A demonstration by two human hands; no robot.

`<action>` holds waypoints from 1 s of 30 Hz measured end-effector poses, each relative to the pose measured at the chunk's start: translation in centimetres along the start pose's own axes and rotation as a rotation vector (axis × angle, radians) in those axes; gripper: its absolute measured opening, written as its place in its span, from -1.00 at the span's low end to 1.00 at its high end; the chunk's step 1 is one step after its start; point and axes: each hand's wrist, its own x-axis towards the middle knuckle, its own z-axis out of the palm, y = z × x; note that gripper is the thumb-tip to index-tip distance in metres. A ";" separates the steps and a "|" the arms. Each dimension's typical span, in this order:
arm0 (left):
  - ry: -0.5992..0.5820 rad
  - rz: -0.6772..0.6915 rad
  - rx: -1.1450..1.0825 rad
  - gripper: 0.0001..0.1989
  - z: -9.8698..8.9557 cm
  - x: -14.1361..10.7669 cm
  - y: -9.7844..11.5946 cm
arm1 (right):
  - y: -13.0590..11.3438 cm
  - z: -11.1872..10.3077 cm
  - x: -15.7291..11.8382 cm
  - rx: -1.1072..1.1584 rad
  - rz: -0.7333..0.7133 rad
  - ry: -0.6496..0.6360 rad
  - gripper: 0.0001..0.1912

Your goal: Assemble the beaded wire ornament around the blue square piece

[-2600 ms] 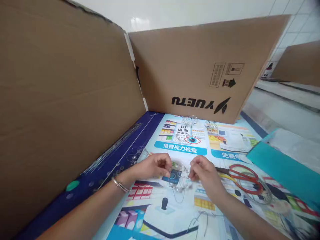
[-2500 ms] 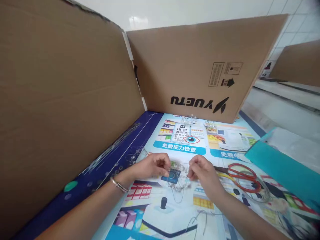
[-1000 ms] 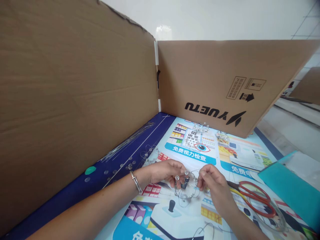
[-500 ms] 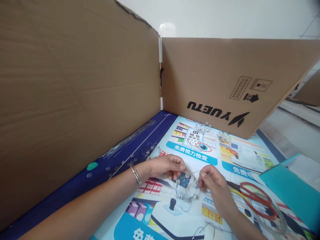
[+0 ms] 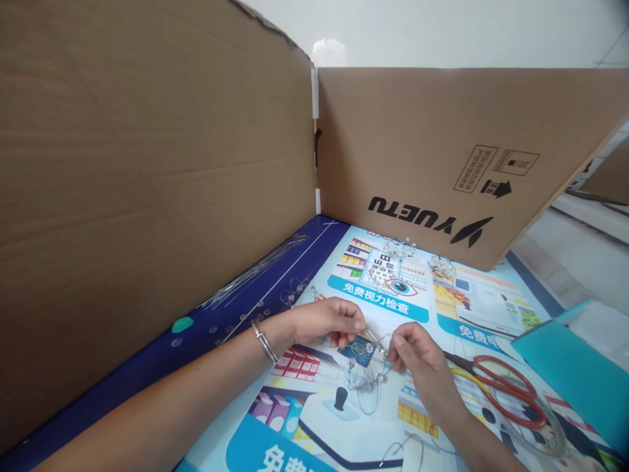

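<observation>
Between my hands hangs a looped piece of thin wire strung with clear beads [image 5: 366, 377], just above the printed sheet. My left hand [image 5: 339, 321], with a silver bangle on its wrist, pinches the wire between thumb and forefinger at the upper left. On the other side my right hand [image 5: 415, 351] pinches a wire loop with its fingertips. Exactly which strand each hand holds is too fine to make out. Red-handled scissors [image 5: 511, 390] lie just right of my right hand, partly over a clear ring-shaped coil.
Cardboard panels stand at the left [image 5: 162, 170] and back [image 5: 422, 137]. Straight wires [image 5: 260, 269] lie along the left panel, near loose clear beads and a green blob [image 5: 182, 324]. Beaded wire clusters [image 5: 400, 249] sit at the back. A teal folder [image 5: 574, 367] lies right.
The wire near my left fingertips now stretches as a short straight strand toward my right hand. The beaded loops have shifted slightly; both hands stay in nearly the same place.
</observation>
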 end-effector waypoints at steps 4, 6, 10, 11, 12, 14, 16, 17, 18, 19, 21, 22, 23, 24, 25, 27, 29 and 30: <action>-0.003 0.003 0.013 -0.73 0.1 -0.2 0.2 | 0.1 0.0 0.0 -0.006 -0.007 0.002 -0.77; -0.008 0.007 0.019 -0.73 0.2 -0.3 0.4 | 0.1 0.1 0.0 -0.010 -0.006 0.003 -0.78; -0.028 0.020 0.029 -0.76 0.3 -0.4 0.6 | 0.0 0.1 0.0 -0.017 -0.006 0.004 -0.79; -0.033 0.025 0.027 -0.76 0.3 -0.4 0.6 | 0.0 0.1 0.0 -0.018 -0.006 0.004 -0.80; -0.038 0.028 0.020 -0.76 0.4 -0.4 0.6 | 0.0 0.1 0.0 -0.020 -0.007 0.004 -0.80; -0.050 0.027 -0.009 -0.77 0.5 -0.3 0.5 | 0.0 0.1 0.0 -0.024 -0.007 0.004 -0.79; -0.065 0.017 -0.058 -0.77 0.7 -0.2 0.3 | 0.1 0.1 0.0 -0.028 -0.011 0.004 -0.78; -0.075 0.007 -0.093 -0.77 0.7 -0.1 0.1 | 0.2 0.1 0.0 -0.030 -0.013 0.004 -0.78; -0.087 -0.003 -0.131 -0.77 0.8 -0.1 0.0 | 0.2 0.2 0.0 -0.031 -0.013 0.004 -0.77; -0.100 -0.013 -0.169 -0.77 0.8 0.0 -0.2 | 0.3 0.2 0.0 -0.032 -0.013 0.004 -0.77; -0.132 -0.034 -0.228 -0.78 1.0 0.0 -0.5 | 0.3 0.1 0.1 -0.034 -0.014 0.006 -0.77; -0.150 -0.040 -0.244 -0.78 1.0 0.1 -0.6 | 0.3 0.1 0.0 -0.035 -0.013 0.006 -0.77; -0.168 -0.045 -0.251 -0.78 1.0 0.1 -0.7 | 0.3 0.1 0.0 -0.037 -0.014 0.005 -0.78; -0.183 -0.049 -0.254 -0.78 1.1 0.1 -0.7 | 0.2 0.1 0.0 -0.040 -0.015 0.004 -0.79; -0.195 -0.054 -0.254 -0.77 1.1 0.2 -0.7 | 0.2 0.1 0.0 -0.042 -0.018 0.003 -0.79; -0.202 -0.059 -0.248 -0.78 1.0 0.2 -0.7 | 0.1 0.1 0.0 -0.048 -0.019 0.003 -0.80; -0.194 -0.059 -0.235 -0.79 0.9 0.1 -0.7 | 0.0 0.1 -0.1 -0.056 -0.013 0.004 -0.80; -0.190 -0.058 -0.227 -0.79 0.9 0.1 -0.7 | 0.0 0.1 -0.1 -0.060 -0.008 0.003 -0.80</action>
